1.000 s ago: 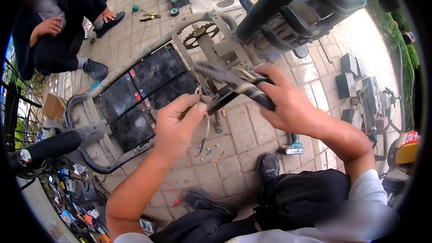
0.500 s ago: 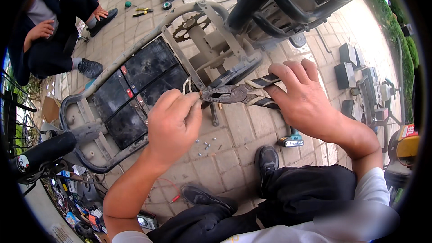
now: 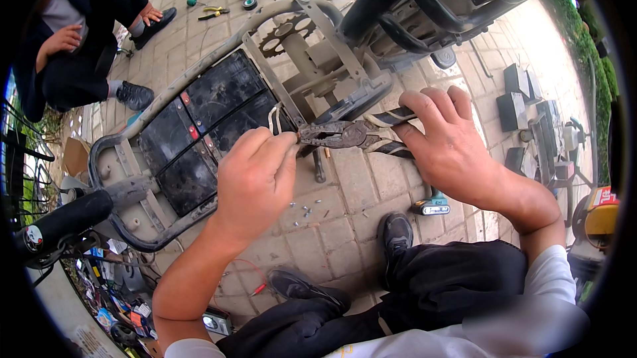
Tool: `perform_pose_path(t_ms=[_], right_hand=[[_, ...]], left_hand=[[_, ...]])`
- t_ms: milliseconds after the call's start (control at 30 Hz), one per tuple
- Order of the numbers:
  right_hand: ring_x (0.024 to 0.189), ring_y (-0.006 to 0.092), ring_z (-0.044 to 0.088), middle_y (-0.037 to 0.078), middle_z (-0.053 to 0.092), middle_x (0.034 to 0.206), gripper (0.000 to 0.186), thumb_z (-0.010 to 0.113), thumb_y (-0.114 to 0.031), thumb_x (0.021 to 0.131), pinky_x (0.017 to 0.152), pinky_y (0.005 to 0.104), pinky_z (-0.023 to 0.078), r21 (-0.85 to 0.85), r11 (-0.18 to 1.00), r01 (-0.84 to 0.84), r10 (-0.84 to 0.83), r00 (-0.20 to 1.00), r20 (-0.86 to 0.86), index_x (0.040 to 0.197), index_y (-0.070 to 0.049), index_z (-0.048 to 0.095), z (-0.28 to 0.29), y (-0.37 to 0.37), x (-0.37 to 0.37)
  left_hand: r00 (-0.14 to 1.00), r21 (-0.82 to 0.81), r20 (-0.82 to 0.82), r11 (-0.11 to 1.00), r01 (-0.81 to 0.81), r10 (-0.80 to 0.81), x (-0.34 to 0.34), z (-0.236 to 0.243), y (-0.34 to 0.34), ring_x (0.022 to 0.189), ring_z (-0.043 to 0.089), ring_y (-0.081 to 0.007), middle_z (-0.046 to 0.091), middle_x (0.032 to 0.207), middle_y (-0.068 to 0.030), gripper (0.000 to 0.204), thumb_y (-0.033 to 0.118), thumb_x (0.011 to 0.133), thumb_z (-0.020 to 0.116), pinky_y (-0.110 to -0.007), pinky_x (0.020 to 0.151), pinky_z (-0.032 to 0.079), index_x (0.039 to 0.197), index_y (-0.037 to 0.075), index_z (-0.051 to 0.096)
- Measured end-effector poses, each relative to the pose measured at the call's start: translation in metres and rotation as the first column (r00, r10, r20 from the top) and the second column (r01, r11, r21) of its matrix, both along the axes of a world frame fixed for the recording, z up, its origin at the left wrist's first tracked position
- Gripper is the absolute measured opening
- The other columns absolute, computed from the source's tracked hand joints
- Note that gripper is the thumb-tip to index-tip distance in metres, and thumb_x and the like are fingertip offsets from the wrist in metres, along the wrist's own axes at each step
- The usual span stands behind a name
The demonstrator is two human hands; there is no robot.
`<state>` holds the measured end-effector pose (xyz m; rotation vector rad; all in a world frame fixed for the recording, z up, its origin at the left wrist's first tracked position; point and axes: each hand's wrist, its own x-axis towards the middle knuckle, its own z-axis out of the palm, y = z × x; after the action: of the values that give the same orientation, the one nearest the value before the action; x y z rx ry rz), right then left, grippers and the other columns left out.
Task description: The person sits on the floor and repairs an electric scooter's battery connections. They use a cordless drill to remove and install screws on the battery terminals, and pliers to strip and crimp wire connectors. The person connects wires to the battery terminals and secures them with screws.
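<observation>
Right hand point(image 3: 446, 138) grips the banded handles of rust-brown steel pliers point(image 3: 345, 135); their tapered nose meets the pinched fingertips of the left hand point(image 3: 257, 175), where thin pale wire point(image 3: 273, 118) loops. Pliers held above brick paving point(image 3: 352, 189), near scuffed, black rectangular blocks point(image 3: 222, 92) in a tubular frame point(image 3: 154, 246).

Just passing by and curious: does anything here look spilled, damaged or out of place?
Small metal pieces, probably screws, lie loose on the brick paving in front of the black shoes, scattered rather than gathered. The pliers in the right hand also look brownish, perhaps rusted.
</observation>
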<state>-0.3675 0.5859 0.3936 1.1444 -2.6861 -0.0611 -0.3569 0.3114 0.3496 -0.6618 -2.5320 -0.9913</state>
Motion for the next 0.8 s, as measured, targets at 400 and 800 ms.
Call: perform_pose_path(t_ms=[400,800], right_hand=[[0.098,0.0249,0.047,0.010,0.049,0.108,0.019,0.063,-0.013,0.067,0.084,0.0400,0.035,0.033,0.999,-0.024,0.024,1.000,-0.004,0.085,-0.005,0.065,0.003,-0.004,0.001],[0.089,0.0219,0.051,0.008,0.050,0.095,0.012,0.063,-0.014,0.067,0.078,0.0342,0.041,0.078,0.995,-0.062,0.058,0.997,0.059,0.075,-0.005,0.062,0.008,-0.013,0.000]], left_hand=[[0.990,-0.001,0.142,1.000,0.002,-0.002,0.000,0.007,0.000,0.068,0.058,-0.0341,0.058,0.075,-0.0154,0.011,0.003,0.079,0.066,-0.042,0.058,0.045,0.090,-0.002,0.065],[0.985,-0.245,0.129,0.966,-0.083,0.118,0.002,0.010,0.005,0.066,0.059,-0.0349,0.058,0.071,-0.0147,0.009,0.008,0.079,0.063,-0.044,0.059,0.048,0.074,0.001,0.058]])
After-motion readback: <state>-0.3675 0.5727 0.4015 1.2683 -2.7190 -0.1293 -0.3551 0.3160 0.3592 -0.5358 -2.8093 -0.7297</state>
